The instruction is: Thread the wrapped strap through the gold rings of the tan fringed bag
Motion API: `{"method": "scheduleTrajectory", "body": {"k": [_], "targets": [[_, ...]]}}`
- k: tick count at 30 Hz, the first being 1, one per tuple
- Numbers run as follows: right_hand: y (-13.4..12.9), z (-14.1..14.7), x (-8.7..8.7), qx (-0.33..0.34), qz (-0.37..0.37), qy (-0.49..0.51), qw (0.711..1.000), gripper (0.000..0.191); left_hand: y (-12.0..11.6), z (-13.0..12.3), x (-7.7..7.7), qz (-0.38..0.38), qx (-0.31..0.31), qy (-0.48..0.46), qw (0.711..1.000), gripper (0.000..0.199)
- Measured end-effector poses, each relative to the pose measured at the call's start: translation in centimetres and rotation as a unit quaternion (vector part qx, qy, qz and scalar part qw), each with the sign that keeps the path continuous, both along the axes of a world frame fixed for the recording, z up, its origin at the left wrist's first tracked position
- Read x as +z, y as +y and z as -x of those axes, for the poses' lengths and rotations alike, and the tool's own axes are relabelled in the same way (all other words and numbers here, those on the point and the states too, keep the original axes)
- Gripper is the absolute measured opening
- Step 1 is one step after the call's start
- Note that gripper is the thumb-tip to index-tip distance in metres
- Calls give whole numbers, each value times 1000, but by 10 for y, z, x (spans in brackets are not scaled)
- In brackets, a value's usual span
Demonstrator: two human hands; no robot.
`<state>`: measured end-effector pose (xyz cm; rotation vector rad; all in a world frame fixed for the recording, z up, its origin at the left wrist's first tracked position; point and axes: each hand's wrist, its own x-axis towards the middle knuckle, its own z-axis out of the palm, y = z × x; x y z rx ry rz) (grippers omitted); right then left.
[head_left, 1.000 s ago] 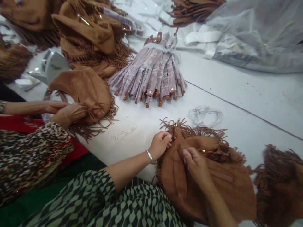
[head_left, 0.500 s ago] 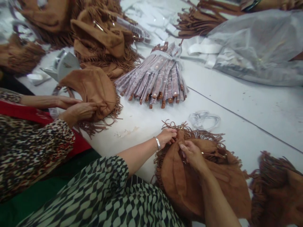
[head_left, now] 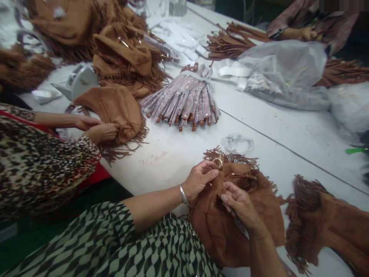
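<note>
A brown suede handbag (head_left: 213, 231) with fringe lies in front of me on the white table. My left hand (head_left: 201, 177), with a silver bangle at the wrist, pinches the bag's strap end beside a gold ring (head_left: 218, 163). Just below it, my right hand (head_left: 240, 202) grips the suede between thumb and fingers. A strip of clear plastic shows under the right palm; whether that hand holds it I cannot tell. Behind the hands, the bag's opening shows a gold-coloured zip end (head_left: 245, 176).
Plastic-wrapped straps (head_left: 187, 98) lie bundled ahead, near a clear plastic coil (head_left: 238, 144). At left a co-worker's hands (head_left: 100, 130) hold another brown bag (head_left: 121, 111). More fringed suede (head_left: 323, 215) lies right. A plastic sack (head_left: 285, 73) and another person's hand (head_left: 308, 34) are farther back.
The gold ring has come into clear view beside my left hand. My right hand has moved slightly down the strap end, and the view has shifted to the right.
</note>
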<state>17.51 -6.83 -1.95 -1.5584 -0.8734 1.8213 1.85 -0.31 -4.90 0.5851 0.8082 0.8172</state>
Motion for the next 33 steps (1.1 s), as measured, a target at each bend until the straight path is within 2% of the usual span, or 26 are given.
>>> {"method": "scheduleTrajectory", "body": {"k": [2,5,8,12,15,17,20,23,27,29,33], "targets": [[-2,3,2,-2,0,2,1000,38,-8,-4,7,-21,55,22,998,41],[-7,10,1,-19,-14,14,1000,37,-13,-9,12,-55,102,48,992,34],[-12,23,-2,-54,-35,24,998,34,-12,-9,16,-83,111,104,985,29],[-16,38,-1,-95,-47,8,994,33,-9,-7,24,-134,105,215,962,25],[-15,30,5,-85,-33,-5,996,39,-10,-6,32,-181,77,252,948,23],[-13,12,10,-52,-15,-19,998,42,-13,-7,36,-210,56,269,938,22],[-8,-23,19,-5,-4,-27,1000,36,-19,-10,38,-243,35,291,925,22],[-2,-45,28,-13,-10,-30,999,32,-24,-13,40,-277,14,295,914,25],[11,-47,42,-83,-46,-30,995,32,-28,-14,44,-330,-34,330,884,32],[19,-43,48,-99,-56,-34,993,32,-29,-14,46,-354,-72,347,865,36],[31,-38,56,-30,-62,-66,995,32,-30,-9,49,-427,-182,346,815,28]]}}
